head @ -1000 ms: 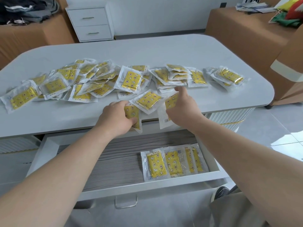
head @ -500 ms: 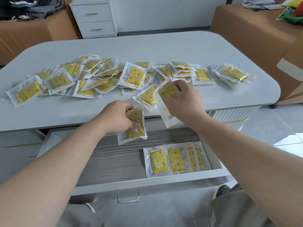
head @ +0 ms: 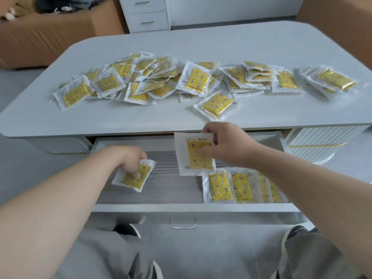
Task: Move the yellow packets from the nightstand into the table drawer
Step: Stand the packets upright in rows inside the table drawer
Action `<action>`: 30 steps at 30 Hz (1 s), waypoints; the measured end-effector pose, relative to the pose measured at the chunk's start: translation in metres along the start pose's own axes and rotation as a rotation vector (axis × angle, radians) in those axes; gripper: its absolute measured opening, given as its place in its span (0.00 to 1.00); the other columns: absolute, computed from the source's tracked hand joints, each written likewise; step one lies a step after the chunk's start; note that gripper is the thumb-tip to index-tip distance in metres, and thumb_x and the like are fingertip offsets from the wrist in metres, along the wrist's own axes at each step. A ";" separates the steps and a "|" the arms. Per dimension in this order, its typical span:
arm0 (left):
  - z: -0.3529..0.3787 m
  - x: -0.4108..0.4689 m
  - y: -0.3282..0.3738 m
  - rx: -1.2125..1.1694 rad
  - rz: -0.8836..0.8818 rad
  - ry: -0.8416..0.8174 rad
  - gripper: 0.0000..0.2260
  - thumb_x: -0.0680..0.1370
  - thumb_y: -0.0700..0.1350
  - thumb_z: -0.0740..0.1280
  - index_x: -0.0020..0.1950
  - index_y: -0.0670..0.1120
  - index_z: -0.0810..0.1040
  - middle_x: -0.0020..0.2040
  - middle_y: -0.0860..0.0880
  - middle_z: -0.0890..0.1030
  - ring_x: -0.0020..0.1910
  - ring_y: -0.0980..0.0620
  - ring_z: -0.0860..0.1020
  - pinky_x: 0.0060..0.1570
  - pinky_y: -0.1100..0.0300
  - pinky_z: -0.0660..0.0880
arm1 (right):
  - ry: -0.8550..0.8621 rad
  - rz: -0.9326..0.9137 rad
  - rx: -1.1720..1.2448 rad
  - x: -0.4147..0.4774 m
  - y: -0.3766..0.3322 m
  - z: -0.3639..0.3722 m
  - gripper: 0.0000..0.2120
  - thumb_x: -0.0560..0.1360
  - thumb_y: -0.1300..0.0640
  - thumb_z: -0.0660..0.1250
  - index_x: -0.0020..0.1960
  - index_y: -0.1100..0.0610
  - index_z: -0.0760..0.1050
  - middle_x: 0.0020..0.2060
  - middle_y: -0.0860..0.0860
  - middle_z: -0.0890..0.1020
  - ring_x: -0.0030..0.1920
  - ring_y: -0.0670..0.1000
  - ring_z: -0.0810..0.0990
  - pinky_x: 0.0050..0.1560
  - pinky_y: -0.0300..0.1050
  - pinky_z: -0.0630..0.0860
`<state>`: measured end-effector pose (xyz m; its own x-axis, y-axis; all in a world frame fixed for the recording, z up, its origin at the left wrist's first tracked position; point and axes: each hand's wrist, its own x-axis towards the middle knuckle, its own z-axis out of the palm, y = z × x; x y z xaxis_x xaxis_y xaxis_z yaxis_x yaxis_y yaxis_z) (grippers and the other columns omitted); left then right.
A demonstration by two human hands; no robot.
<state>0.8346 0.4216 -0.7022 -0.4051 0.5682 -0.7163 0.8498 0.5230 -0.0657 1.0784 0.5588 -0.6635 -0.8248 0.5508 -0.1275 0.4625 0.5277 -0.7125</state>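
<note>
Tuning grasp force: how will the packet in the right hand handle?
Probably light: the right hand pinches the packet by one side and it hangs nearly flat, so likely semi-stiff. Glossy wrap may be slippery. Flat: unlikely to roll.

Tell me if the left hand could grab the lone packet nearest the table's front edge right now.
Probably not yet: the left hand grips a second packet down in the drawer. The lone packet lies uncovered, so after letting go the hand could likely reach it.
</note>
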 end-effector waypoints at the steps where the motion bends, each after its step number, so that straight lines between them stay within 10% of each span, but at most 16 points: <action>1: 0.008 0.006 -0.013 -0.010 -0.017 -0.018 0.11 0.73 0.45 0.78 0.49 0.51 0.77 0.49 0.52 0.82 0.51 0.50 0.81 0.50 0.58 0.76 | -0.027 -0.002 -0.014 0.001 -0.002 0.005 0.06 0.73 0.56 0.73 0.47 0.52 0.77 0.38 0.48 0.82 0.33 0.45 0.77 0.33 0.39 0.76; 6: 0.041 0.013 -0.057 -0.031 -0.081 -0.049 0.12 0.72 0.44 0.78 0.42 0.51 0.74 0.42 0.55 0.80 0.44 0.53 0.78 0.37 0.62 0.70 | -0.074 -0.022 -0.043 0.008 -0.013 0.027 0.05 0.75 0.56 0.71 0.48 0.52 0.75 0.37 0.50 0.81 0.32 0.47 0.76 0.32 0.42 0.74; 11: 0.053 0.013 -0.073 0.150 -0.130 0.011 0.23 0.73 0.51 0.77 0.64 0.48 0.75 0.61 0.50 0.78 0.60 0.50 0.77 0.52 0.60 0.73 | -0.094 -0.015 -0.051 0.017 -0.025 0.041 0.10 0.76 0.56 0.70 0.56 0.52 0.75 0.41 0.51 0.81 0.36 0.50 0.79 0.37 0.47 0.77; 20: 0.057 0.015 -0.071 0.361 -0.141 0.110 0.34 0.68 0.58 0.79 0.69 0.52 0.69 0.65 0.51 0.73 0.67 0.48 0.70 0.65 0.52 0.67 | -0.180 0.059 -0.042 0.022 -0.030 0.055 0.14 0.78 0.62 0.63 0.61 0.50 0.72 0.49 0.48 0.81 0.40 0.48 0.80 0.32 0.40 0.74; 30: 0.011 -0.033 0.002 -0.819 0.371 0.055 0.21 0.71 0.43 0.79 0.63 0.49 0.78 0.55 0.52 0.85 0.56 0.54 0.83 0.61 0.55 0.77 | -0.133 0.116 0.148 0.017 -0.031 0.066 0.09 0.77 0.59 0.72 0.55 0.56 0.76 0.45 0.52 0.85 0.43 0.54 0.86 0.46 0.54 0.84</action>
<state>0.8528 0.3969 -0.6860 -0.1860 0.8092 -0.5573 0.4314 0.5769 0.6937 1.0288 0.5092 -0.6887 -0.8094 0.5065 -0.2973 0.5117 0.3597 -0.7802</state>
